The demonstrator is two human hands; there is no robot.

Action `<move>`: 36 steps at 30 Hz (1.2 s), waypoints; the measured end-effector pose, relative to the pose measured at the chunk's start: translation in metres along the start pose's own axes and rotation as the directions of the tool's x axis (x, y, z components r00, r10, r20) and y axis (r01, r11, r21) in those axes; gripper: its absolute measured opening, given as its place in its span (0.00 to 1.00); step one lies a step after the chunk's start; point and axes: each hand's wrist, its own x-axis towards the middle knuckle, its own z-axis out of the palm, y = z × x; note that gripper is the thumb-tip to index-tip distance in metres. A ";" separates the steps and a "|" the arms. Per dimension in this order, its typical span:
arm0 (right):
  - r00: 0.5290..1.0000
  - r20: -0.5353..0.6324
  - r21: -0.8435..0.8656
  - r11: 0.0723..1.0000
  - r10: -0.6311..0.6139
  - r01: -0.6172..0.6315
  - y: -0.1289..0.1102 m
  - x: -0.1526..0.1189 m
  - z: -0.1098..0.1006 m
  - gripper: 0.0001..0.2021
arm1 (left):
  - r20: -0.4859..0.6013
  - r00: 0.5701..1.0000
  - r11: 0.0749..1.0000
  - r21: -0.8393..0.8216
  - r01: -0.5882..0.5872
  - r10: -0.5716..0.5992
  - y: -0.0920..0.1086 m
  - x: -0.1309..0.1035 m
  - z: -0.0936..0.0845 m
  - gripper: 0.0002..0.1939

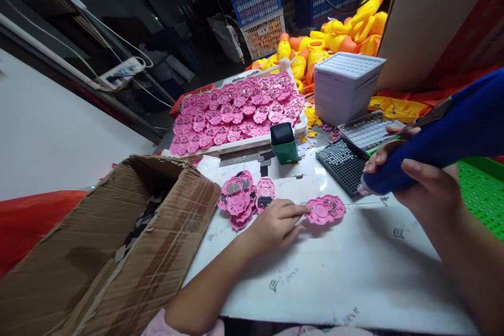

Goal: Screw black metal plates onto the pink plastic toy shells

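Observation:
My left hand [277, 226] lies low over the white work surface with its fingers stretched out. Its index fingertip touches the left edge of a pink scalloped plastic part [319, 211], which lies flat. A blue electric screwdriver [423, 152] is in my right hand [429, 184], its fingers wrapped round the body near the pale nose. The nose points down and left, above and to the right of the pink part. Beside my left wrist sits a small pile of pink parts [238, 199], some carrying dark or grey rectangular pieces.
An open cardboard box [169, 236] stands at the left. Behind are a white tray [236, 146] of pink parts, a green-and-black container [285, 144], a black perforated tray [342, 165] with small metal pieces, and stacked white trays [342, 89]. A green crate [482, 189] lies right.

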 end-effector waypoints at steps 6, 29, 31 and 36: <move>0.999 0.011 -0.022 0.999 -0.031 0.031 -0.002 0.001 0.003 0.22 | 0.108 0.994 0.999 0.041 0.004 -0.008 -0.002 -0.003 0.006 0.07; 0.999 -0.023 0.014 0.999 0.030 -0.029 -0.003 -0.002 0.007 0.25 | 0.001 0.683 0.596 0.490 0.636 -0.730 -0.042 0.040 -0.040 0.20; 0.999 -0.027 0.016 0.999 0.040 -0.040 -0.003 -0.001 0.009 0.26 | -0.007 0.584 0.486 0.546 0.683 -0.812 -0.064 0.051 -0.046 0.20; 0.997 -0.061 0.006 0.999 0.039 -0.039 -0.005 -0.001 0.014 0.24 | 0.068 0.412 0.368 0.597 0.713 -0.909 -0.092 0.064 -0.037 0.10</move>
